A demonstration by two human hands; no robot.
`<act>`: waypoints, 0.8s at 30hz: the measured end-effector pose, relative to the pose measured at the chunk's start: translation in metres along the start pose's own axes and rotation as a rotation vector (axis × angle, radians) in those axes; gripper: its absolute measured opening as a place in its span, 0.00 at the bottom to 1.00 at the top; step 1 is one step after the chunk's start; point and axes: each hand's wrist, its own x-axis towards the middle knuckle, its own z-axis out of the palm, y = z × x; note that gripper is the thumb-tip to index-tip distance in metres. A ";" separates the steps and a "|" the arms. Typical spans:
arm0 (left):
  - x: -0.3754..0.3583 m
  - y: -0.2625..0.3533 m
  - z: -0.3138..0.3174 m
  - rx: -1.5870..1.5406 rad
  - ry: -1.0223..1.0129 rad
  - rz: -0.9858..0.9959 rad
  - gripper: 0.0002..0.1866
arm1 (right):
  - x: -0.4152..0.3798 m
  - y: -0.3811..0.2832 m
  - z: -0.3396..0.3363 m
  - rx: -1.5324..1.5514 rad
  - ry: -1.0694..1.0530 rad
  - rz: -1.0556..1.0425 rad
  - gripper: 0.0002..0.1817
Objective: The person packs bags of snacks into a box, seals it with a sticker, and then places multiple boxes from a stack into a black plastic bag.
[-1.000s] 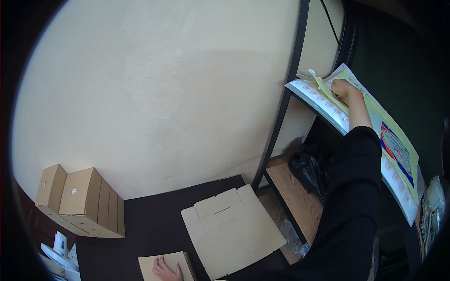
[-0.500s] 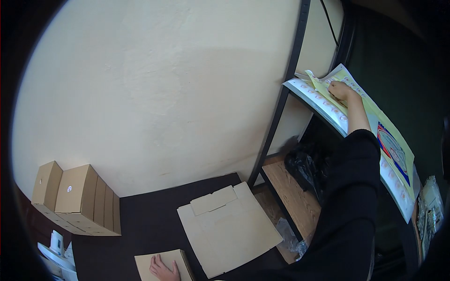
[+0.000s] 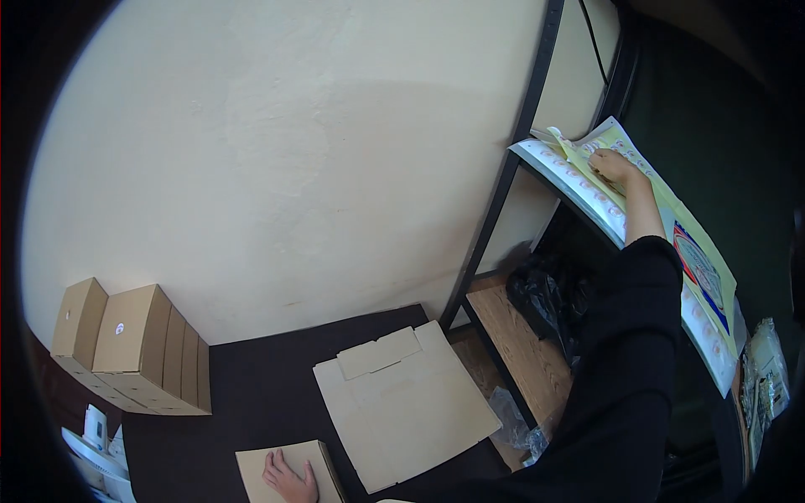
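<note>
My left hand (image 3: 290, 479) rests with fingers spread on top of a small closed cardboard box (image 3: 251, 471) at the bottom of the view. At the upper right, my right hand (image 3: 611, 166) reaches onto the top shelf with its fingers curled against a stack of printed sheets. A yellowish sheet (image 3: 671, 201) lies uppermost and bends up near the knuckles. White sheets with round printed stickers (image 3: 709, 334) lie beneath it. Whatever is between the right fingers is hidden. Beside the left hand's box lies a flat cardboard piece (image 3: 411, 419) with cut flaps.
Closed cardboard boxes (image 3: 130, 331) stand on the dark table (image 3: 260, 369) at left, near a white fan (image 3: 96, 453). A black shelf post (image 3: 507, 180) rises at right. The lower wooden shelf (image 3: 516, 335) bears a black plastic bag (image 3: 545, 293). Clear plastic packets (image 3: 765, 369) sit at far right.
The view has shifted slightly, so the boxes and table sit a little higher and further left. Both hands keep their places on the box and the sheets.
</note>
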 end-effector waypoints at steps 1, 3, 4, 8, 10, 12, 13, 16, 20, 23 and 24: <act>0.000 -0.001 0.001 0.018 -0.019 -0.009 0.35 | 0.000 0.002 0.001 0.032 -0.002 0.002 0.16; 0.000 0.001 0.000 0.035 -0.035 -0.021 0.35 | -0.005 0.002 -0.001 0.077 -0.028 0.013 0.16; -0.001 0.004 -0.002 -0.023 -0.009 -0.037 0.34 | -0.007 -0.002 -0.003 0.123 -0.052 0.023 0.16; -0.002 0.006 -0.002 -0.071 0.022 -0.045 0.33 | 0.011 0.018 0.003 0.196 -0.052 0.028 0.21; -0.003 0.007 -0.003 -0.091 0.022 -0.061 0.33 | 0.005 0.017 0.006 0.277 -0.026 0.072 0.21; -0.002 0.008 -0.004 -0.108 0.019 -0.072 0.33 | 0.007 0.019 0.002 0.353 -0.105 0.092 0.21; -0.003 0.007 -0.004 -0.110 0.023 -0.067 0.33 | 0.008 0.022 0.001 0.428 -0.182 0.115 0.21; -0.001 0.004 -0.004 -0.128 -0.034 -0.095 0.34 | 0.013 0.029 0.011 0.603 0.064 0.174 0.20; -0.001 -0.001 0.003 -0.144 0.015 -0.083 0.34 | 0.056 0.060 0.001 0.098 0.298 -0.363 0.20; -0.001 -0.004 0.006 -0.146 0.029 -0.046 0.35 | 0.020 0.002 -0.016 0.342 0.318 -0.460 0.21; 0.000 -0.004 0.003 -0.164 0.016 -0.035 0.34 | 0.005 -0.024 -0.015 0.410 0.270 -0.458 0.19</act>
